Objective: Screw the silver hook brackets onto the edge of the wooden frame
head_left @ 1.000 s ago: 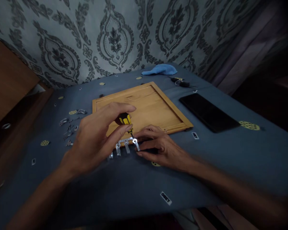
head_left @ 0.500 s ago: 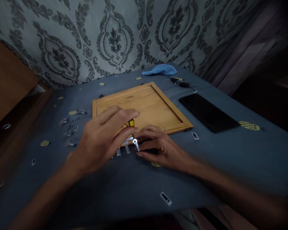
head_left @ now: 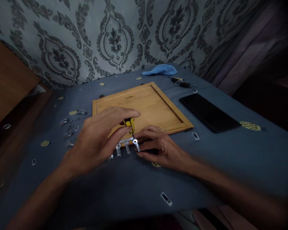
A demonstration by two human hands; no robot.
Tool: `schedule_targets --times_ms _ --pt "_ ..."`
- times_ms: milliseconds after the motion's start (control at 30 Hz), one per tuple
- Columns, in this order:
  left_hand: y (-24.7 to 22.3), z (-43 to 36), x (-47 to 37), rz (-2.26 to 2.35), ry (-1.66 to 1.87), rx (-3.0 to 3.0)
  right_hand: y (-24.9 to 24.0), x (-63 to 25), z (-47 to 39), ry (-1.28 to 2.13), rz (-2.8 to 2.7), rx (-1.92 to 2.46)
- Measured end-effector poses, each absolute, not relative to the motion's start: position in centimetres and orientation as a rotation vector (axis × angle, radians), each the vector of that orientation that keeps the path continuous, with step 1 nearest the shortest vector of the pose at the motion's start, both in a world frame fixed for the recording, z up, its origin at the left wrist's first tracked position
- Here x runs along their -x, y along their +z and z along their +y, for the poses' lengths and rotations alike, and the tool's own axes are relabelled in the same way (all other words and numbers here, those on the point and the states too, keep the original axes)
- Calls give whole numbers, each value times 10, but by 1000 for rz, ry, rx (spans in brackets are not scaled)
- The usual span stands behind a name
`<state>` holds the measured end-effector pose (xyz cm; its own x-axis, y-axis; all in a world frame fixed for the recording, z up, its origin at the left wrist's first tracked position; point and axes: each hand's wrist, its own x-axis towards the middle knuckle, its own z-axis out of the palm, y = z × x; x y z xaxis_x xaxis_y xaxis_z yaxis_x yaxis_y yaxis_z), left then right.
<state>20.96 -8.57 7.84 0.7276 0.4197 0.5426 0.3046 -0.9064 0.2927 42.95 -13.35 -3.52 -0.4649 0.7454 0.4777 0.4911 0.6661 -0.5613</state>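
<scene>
My left hand (head_left: 93, 134) grips a short screwdriver (head_left: 129, 125) with a yellow and black handle, thumb below and fingers above it. The screwdriver stands nearly upright, its tip over the right end of a shiny metal hook rail (head_left: 127, 147). This rail lies along the near edge of a framed wooden board (head_left: 144, 103), with several prongs pointing toward me. My right hand (head_left: 160, 145) is closed at the rail's rightmost prong, thumb and fingertips against it. The fingers of my left hand partly cover the board's near left side.
Several small metal hooks (head_left: 68, 135) and screws lie left of the board. A black phone (head_left: 209, 112) rests at the right, with black keys or fobs (head_left: 180, 83) and a blue cloth (head_left: 160, 69) farther back. A patterned wall (head_left: 86, 41) closes off the far side.
My left hand has loosened and shifted slightly left and down around the screwdriver, so more of the handle and rail shows. My right hand stays at the rail.
</scene>
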Motion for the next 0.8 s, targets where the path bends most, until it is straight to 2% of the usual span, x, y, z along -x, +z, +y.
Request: schedule_targets --times_ms 100,300,800 --pt "79 -84 -206 601 907 -2729 -36 -429 -133 456 -2151 947" --pt "77 -83 -203 673 1127 -2602 -36 -429 -133 470 -2131 937" --pt "75 -85 -209 595 992 -2751 -35 -430 -133 452 -2148 934"
